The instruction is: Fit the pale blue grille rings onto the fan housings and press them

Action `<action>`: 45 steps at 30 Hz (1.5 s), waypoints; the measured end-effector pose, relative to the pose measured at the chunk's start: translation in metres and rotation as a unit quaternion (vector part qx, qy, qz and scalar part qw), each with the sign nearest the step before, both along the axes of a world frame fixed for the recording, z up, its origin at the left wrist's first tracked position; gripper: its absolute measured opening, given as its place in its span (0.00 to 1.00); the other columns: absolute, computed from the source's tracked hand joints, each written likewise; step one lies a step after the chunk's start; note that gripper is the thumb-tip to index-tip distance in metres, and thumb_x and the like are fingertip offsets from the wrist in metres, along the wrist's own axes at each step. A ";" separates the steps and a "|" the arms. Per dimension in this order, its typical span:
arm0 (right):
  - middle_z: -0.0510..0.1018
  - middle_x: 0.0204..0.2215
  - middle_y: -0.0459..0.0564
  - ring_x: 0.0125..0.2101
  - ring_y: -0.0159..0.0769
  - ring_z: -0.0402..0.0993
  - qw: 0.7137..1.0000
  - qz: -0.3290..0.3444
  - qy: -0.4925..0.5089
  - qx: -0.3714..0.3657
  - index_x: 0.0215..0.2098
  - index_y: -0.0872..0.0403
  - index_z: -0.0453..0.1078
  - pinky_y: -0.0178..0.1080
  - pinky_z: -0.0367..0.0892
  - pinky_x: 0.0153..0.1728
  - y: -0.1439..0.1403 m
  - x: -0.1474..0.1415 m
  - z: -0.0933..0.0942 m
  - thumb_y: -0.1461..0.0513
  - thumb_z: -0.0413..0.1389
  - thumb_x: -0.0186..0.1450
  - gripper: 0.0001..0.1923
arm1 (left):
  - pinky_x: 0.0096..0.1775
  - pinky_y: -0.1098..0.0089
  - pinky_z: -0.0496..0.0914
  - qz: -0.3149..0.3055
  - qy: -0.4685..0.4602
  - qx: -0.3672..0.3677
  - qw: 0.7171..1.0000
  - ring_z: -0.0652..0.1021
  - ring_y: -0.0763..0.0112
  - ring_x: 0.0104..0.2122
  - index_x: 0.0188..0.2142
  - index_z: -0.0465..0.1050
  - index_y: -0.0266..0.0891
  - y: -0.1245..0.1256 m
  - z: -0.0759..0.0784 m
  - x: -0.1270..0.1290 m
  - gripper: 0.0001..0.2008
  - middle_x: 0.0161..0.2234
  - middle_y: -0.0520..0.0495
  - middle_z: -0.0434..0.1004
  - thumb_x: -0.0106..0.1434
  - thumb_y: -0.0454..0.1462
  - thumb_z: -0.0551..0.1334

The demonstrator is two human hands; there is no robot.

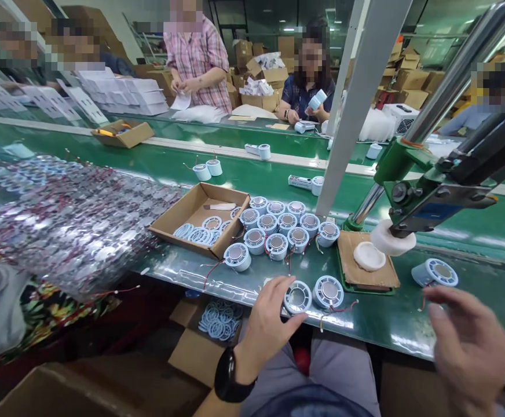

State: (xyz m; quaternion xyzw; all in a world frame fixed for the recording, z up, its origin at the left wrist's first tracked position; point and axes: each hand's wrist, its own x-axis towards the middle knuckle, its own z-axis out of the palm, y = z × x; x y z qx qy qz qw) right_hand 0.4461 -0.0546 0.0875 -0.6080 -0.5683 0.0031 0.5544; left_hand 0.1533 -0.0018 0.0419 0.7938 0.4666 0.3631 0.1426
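Apparent positioning step: the left hand (270, 313) holds in curved fingers a light-blue, ring-topped round plastic housing (297, 297) at the glossy green desk's (376, 314) near edge; the right hand (474, 344), fingers parted near a light-blue, silver-centred cylindrical unit (442, 271), must close for any grasp.

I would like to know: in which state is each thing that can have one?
Left hand: curved around a blue housing
Right hand: fingers bent near another housing, contact unclear
Lever press: raised
Cardboard tray: open, holding blue rings
Grouped housings: upright, grilles up
Cardboard box below: flaps open, more rings inside
Black wrist device: worn, screen dark
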 end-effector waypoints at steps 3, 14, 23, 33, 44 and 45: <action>0.78 0.41 0.53 0.37 0.39 0.76 0.976 0.184 0.099 -0.059 0.52 0.50 0.71 0.41 0.72 0.39 -0.013 -0.057 -0.003 0.61 0.56 0.70 0.12 | 0.49 0.59 0.76 0.000 -0.057 0.113 0.992 0.80 0.55 0.48 0.63 0.58 0.39 -0.016 0.013 0.000 0.33 0.48 0.37 0.78 0.67 0.53 0.62; 0.71 0.29 0.42 0.25 0.29 0.64 0.783 0.349 0.439 -0.270 0.67 0.46 0.44 0.31 0.62 0.26 -0.016 -0.109 -0.002 0.49 0.55 0.72 0.33 | 0.45 0.67 0.77 -0.163 -0.089 -0.049 0.981 0.81 0.61 0.44 0.62 0.65 0.44 -0.027 0.044 0.011 0.35 0.47 0.41 0.77 0.64 0.60 0.59; 0.72 0.37 0.45 0.28 0.28 0.62 0.771 0.384 0.409 -0.302 0.70 0.47 0.40 0.31 0.59 0.28 -0.014 -0.098 0.006 0.49 0.53 0.73 0.35 | 0.49 0.68 0.74 -0.182 -0.191 -0.175 0.949 0.79 0.61 0.47 0.59 0.68 0.53 -0.034 0.043 0.013 0.29 0.49 0.48 0.77 0.60 0.50 0.71; 0.77 0.44 0.49 0.41 0.34 0.74 0.729 0.388 0.501 -0.258 0.64 0.42 0.54 0.40 0.67 0.46 -0.035 -0.112 -0.003 0.51 0.59 0.70 0.29 | 0.44 0.73 0.73 -0.135 -0.364 -0.310 0.868 0.78 0.69 0.40 0.51 0.69 0.46 -0.046 0.040 0.022 0.28 0.44 0.51 0.74 0.53 0.35 0.76; 0.76 0.34 0.44 0.29 0.27 0.68 0.700 0.387 0.548 -0.243 0.62 0.42 0.61 0.31 0.64 0.32 -0.039 -0.112 -0.005 0.51 0.58 0.70 0.24 | 0.37 0.76 0.74 -0.142 -0.423 -0.357 0.821 0.79 0.72 0.32 0.48 0.66 0.45 -0.047 0.045 0.025 0.29 0.34 0.54 0.77 0.51 0.38 0.78; 0.76 0.34 0.44 0.29 0.27 0.68 0.700 0.385 0.550 -0.243 0.62 0.42 0.61 0.31 0.64 0.31 -0.039 -0.112 -0.006 0.51 0.58 0.70 0.24 | 0.36 0.75 0.74 -0.141 -0.424 -0.357 0.820 0.79 0.71 0.32 0.48 0.66 0.44 -0.048 0.045 0.024 0.29 0.34 0.53 0.77 0.50 0.38 0.78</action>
